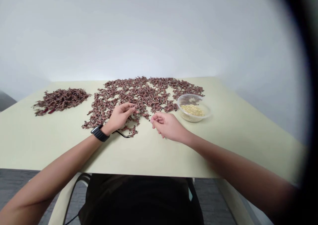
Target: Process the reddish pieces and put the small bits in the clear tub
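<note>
My left hand (121, 115), with a dark watch on the wrist, is closed in a pinch at the near edge of a wide spread of reddish-brown shrivelled pieces (134, 92), which look like dried chillies. A small reddish-brown piece shows between its thumb and fingertips. Just right of it, over bare tabletop, my right hand (167, 125) is pinched with curled fingers. Something tiny and dark shows at its fingertips, too small to name. Close to the right hand stands a clear round plastic bowl (208, 110) with yellowish seed-like bits (193, 110) in it.
A denser pile of similar brown pieces (62, 100) lies on the left of the pale yellow table (159, 158). Under my left wrist a thin black cord (123, 134) lies on the table. A white wall (134, 33) rises behind.
</note>
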`<state>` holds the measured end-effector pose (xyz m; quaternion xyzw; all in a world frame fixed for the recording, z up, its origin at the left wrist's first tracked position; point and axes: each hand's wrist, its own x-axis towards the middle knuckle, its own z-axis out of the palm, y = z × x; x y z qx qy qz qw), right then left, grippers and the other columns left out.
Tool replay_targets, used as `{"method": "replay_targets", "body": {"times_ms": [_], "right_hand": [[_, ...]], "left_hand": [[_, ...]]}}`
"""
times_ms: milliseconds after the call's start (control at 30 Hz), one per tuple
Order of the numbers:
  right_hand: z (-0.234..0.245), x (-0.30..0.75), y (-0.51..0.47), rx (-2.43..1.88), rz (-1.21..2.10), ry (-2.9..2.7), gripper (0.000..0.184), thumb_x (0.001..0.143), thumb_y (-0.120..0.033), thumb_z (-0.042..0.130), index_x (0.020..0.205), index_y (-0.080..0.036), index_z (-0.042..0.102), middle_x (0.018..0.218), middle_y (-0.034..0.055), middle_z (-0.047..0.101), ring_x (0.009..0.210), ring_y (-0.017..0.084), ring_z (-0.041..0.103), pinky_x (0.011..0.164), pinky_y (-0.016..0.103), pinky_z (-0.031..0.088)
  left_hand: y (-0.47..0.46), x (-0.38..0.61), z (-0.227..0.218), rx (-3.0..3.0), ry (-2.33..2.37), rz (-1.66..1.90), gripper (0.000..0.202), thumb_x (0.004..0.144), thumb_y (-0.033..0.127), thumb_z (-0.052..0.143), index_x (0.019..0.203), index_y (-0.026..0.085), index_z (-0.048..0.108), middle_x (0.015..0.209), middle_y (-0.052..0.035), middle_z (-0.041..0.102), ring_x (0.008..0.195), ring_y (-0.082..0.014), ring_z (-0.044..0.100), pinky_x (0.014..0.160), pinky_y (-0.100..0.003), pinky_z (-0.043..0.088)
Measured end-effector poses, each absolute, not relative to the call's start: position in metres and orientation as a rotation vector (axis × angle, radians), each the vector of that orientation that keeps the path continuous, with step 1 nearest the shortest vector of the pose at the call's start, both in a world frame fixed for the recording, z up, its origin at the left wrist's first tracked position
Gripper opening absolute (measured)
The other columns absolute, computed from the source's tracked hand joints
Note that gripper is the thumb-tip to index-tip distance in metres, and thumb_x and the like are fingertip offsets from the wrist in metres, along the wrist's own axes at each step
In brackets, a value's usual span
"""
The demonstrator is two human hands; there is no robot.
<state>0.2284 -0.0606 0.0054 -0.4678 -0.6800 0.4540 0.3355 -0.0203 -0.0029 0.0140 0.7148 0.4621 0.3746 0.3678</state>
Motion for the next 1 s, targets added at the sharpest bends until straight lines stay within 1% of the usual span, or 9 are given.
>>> {"method": "replay_targets", "body": {"times_ms": [167, 333, 433, 533, 633, 733, 833, 933, 1000], "right_hand": [[0.01, 0.228, -0.06, -1.165, 1.105, -1.743, 0.012, 0.095, -0.031, 0.055, 0.092, -0.021, 0.061, 0.077, 0.0014, 0.065, 0.057, 0.012, 0.058, 0.04, 0.02, 0.051], [0.01, 0.224, -0.061, -1.056, 1.111, -1.67, 0.015, 0.096, -0.035, 0.059, 0.093, -0.021, 0.061, 0.09, 0.0031, 0.065, 0.079, 0.016, 0.064, 0.061, 0.027, 0.063], [0.01, 0.222, -0.061, -0.962, 1.226, -1.614, 0.017, 0.094, -0.038, 0.064, 0.092, -0.021, 0.061, 0.1, 0.0035, 0.063, 0.094, 0.017, 0.064, 0.076, 0.033, 0.066], [0.012, 0.22, -0.061, -0.864, 1.457, -1.479, 0.023, 0.093, -0.042, 0.068, 0.092, -0.021, 0.058, 0.1, 0.0031, 0.063, 0.1, 0.018, 0.066, 0.086, 0.038, 0.065], [0.013, 0.219, -0.06, -0.85, 1.56, -1.323, 0.027, 0.091, -0.044, 0.072, 0.092, -0.021, 0.056, 0.097, 0.003, 0.065, 0.096, 0.019, 0.069, 0.087, 0.041, 0.064], [0.013, 0.22, -0.058, -0.852, 1.552, -1.247, 0.027, 0.092, -0.043, 0.071, 0.094, -0.021, 0.056, 0.101, 0.0042, 0.067, 0.094, 0.018, 0.07, 0.087, 0.041, 0.064], [0.012, 0.221, -0.058, -0.86, 1.512, -1.239, 0.026, 0.092, -0.043, 0.07, 0.095, -0.021, 0.056, 0.105, 0.0052, 0.068, 0.094, 0.018, 0.069, 0.087, 0.041, 0.064], [0.012, 0.221, -0.057, -0.863, 1.463, -1.279, 0.026, 0.092, -0.044, 0.07, 0.095, -0.021, 0.057, 0.105, 0.005, 0.067, 0.094, 0.017, 0.069, 0.084, 0.039, 0.065], [0.011, 0.221, -0.056, -0.899, 1.383, -1.336, 0.026, 0.092, -0.044, 0.069, 0.094, -0.021, 0.057, 0.098, 0.0039, 0.065, 0.09, 0.017, 0.068, 0.078, 0.035, 0.065]], "left_hand": [[-0.018, -0.007, 0.019, 1.522, 0.831, 0.808, 0.031, 0.093, 0.043, 0.068, 0.109, 0.018, 0.058, 0.104, -0.0101, 0.077, 0.09, -0.0178, 0.072, 0.091, -0.036, 0.056], [-0.028, 0.003, 0.018, 1.513, 0.693, 0.851, 0.026, 0.092, 0.036, 0.071, 0.107, 0.018, 0.06, 0.108, -0.0089, 0.074, 0.102, -0.0169, 0.07, 0.099, -0.035, 0.052], [-0.027, 0.003, 0.015, 1.598, 0.77, 0.943, 0.027, 0.088, 0.034, 0.076, 0.106, 0.016, 0.067, 0.108, -0.0084, 0.072, 0.097, -0.0155, 0.068, 0.09, -0.028, 0.053], [-0.025, 0.002, 0.013, 1.642, 0.862, 0.984, 0.028, 0.086, 0.034, 0.077, 0.106, 0.015, 0.071, 0.095, -0.0055, 0.07, 0.08, -0.0119, 0.064, 0.072, -0.023, 0.05], [-0.024, 0.001, 0.01, 1.571, 0.856, 0.966, 0.026, 0.087, 0.034, 0.076, 0.102, 0.015, 0.066, 0.087, -0.0033, 0.069, 0.073, -0.0107, 0.062, 0.067, -0.022, 0.048], [-0.026, 0.001, 0.008, 1.55, 0.882, 0.913, 0.027, 0.085, 0.034, 0.077, 0.097, 0.015, 0.062, 0.085, -0.0042, 0.071, 0.076, -0.0131, 0.067, 0.067, -0.022, 0.049], [-0.029, 0.001, 0.007, 1.646, 0.951, 0.828, 0.028, 0.087, 0.039, 0.075, 0.094, 0.015, 0.062, 0.083, -0.0051, 0.072, 0.072, -0.0134, 0.067, 0.061, -0.021, 0.047], [-0.032, 0.003, 0.008, 1.746, 1.004, 0.779, 0.03, 0.09, 0.044, 0.071, 0.098, 0.015, 0.065, 0.079, -0.0045, 0.071, 0.065, -0.0126, 0.064, 0.055, -0.02, 0.045], [-0.033, 0.004, 0.007, 1.753, 0.984, 0.768, 0.031, 0.091, 0.044, 0.069, 0.104, 0.016, 0.065, 0.08, -0.0046, 0.071, 0.068, -0.0138, 0.066, 0.057, -0.021, 0.048]]}}
